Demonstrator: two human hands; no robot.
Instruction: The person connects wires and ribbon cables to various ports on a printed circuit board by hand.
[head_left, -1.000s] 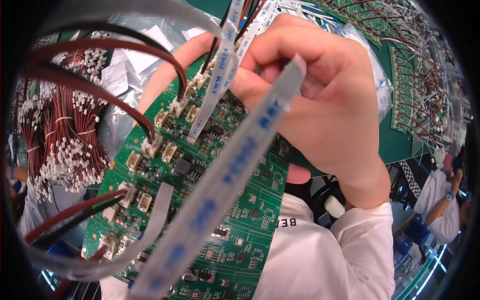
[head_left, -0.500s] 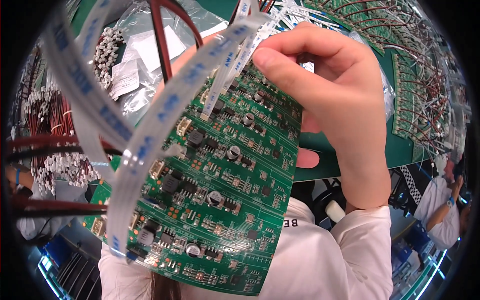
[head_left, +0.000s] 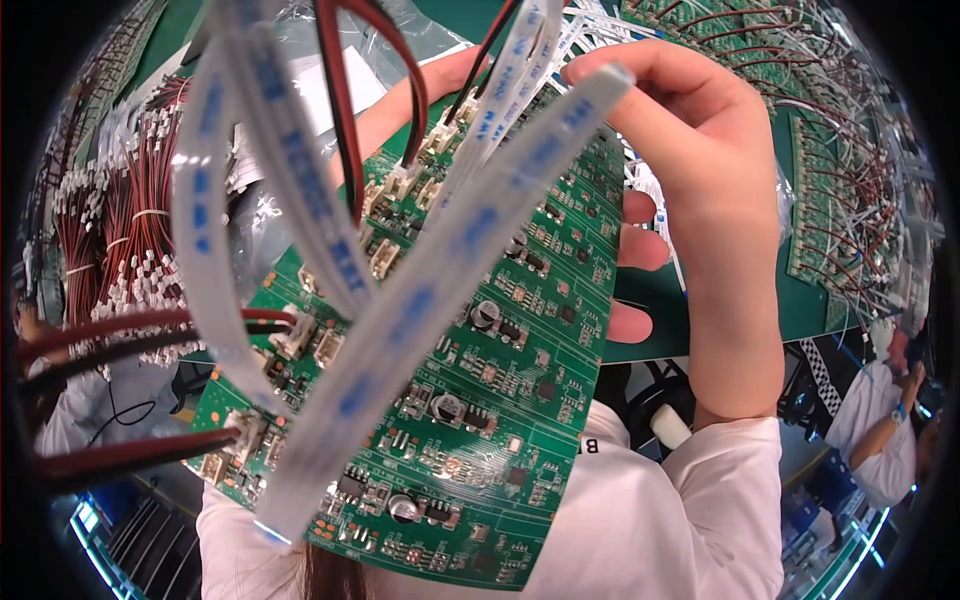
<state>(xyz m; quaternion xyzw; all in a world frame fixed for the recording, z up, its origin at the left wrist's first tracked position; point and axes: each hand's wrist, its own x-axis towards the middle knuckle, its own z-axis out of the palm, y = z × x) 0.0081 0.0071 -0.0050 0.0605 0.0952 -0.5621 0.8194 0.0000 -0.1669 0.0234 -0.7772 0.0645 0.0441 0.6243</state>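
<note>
A green circuit board panel (head_left: 470,400) fills the middle, tilted, with rows of small parts and white sockets along its left side. My left hand (head_left: 636,246) is mostly hidden beneath it, its fingertips curling past the right edge. My right hand (head_left: 690,130) is above the board's upper right, thumb and forefinger closed at the upper end of a white flat ribbon cable (head_left: 450,270) with blue print. That cable slants across the board close to the camera. More ribbon cables (head_left: 205,200) and red-and-black wire pairs (head_left: 140,328) rise from the board, partly blurred.
Bundles of red and black wires with white plugs (head_left: 130,230) lie at the left, beside clear plastic bags (head_left: 270,225). Wired green boards (head_left: 820,200) line the right side of the green table (head_left: 740,320). Other people (head_left: 880,430) are at the edges.
The near ribbon cable has straightened, its upper end moving right to my right thumb. The board has shifted slightly right, and more fingertips of my left hand show at its edge.
</note>
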